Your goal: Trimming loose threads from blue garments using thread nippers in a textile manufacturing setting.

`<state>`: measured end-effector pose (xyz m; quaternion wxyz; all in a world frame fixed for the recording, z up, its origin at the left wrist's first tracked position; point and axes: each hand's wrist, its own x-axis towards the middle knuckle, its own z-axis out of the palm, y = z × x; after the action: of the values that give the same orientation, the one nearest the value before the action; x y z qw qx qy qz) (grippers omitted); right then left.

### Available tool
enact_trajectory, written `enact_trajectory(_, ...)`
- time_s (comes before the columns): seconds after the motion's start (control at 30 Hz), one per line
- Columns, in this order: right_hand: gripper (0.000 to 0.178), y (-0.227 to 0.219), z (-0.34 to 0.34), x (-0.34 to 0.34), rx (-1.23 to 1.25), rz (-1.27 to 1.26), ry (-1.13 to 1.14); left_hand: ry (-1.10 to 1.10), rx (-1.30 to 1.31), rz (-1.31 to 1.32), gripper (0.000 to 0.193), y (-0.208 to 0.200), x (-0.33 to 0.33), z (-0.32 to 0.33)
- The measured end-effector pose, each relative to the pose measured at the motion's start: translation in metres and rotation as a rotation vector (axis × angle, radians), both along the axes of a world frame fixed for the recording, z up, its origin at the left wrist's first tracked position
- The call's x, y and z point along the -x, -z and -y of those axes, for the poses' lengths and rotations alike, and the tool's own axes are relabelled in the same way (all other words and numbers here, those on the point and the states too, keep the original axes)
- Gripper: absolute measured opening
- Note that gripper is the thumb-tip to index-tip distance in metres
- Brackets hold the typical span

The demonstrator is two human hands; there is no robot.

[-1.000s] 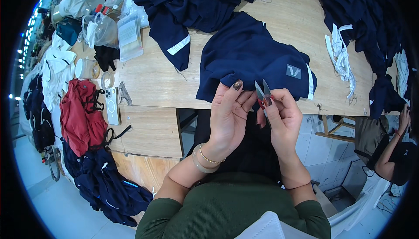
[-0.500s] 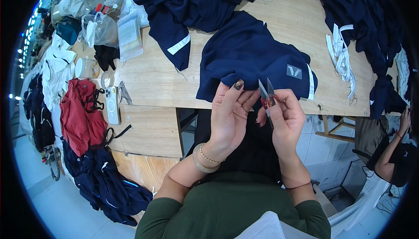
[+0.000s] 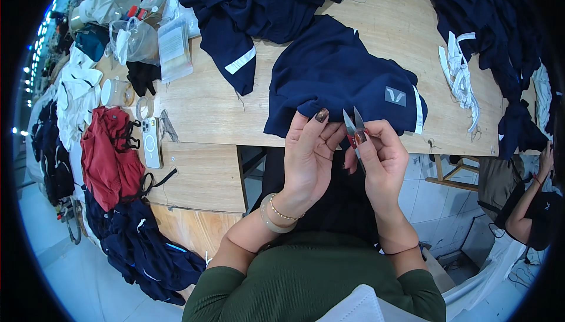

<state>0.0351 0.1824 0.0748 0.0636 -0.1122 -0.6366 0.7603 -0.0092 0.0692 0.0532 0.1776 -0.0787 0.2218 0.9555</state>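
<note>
A navy garment point(image 3: 347, 75) with a white stripe and a small grey patch lies on the table before me, its near edge reaching my hands. My left hand point(image 3: 312, 151) pinches that edge between thumb and fingers. Closed around small thread snips point(image 3: 353, 128) with red on the handle, my right hand point(image 3: 381, 156) is just right of the left one. The two pointed blades stand slightly apart and point away from me, over the cloth. Whether a thread lies between them is too small to tell.
More navy garments point(image 3: 253, 4) are heaped at the far side and right. White strips point(image 3: 459, 81) lie on the right of the wooden table point(image 3: 400, 16). On the left are a phone point(image 3: 151, 142), a red bag point(image 3: 109, 157) and plastic bags point(image 3: 135, 39). Another person's arm point(image 3: 527, 204) shows at far right.
My right hand with the snips has shifted slightly left, closer to my left hand. The left hand keeps its hold on the garment's edge.
</note>
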Motion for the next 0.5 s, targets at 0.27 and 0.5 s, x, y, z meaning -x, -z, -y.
enact_trajectory(0.27,0.014,0.0016,-0.0004,-0.0001,0.028,0.003,-0.001,-0.004,-0.011,-0.004,0.016,0.0009,-0.0001,0.0002)
enact_trajectory(0.5,0.012,0.0041,0.0028,0.0003,-0.067,-0.083,0.024,-0.005,-0.016,-0.008,0.015,0.0011,-0.0003,0.0002)
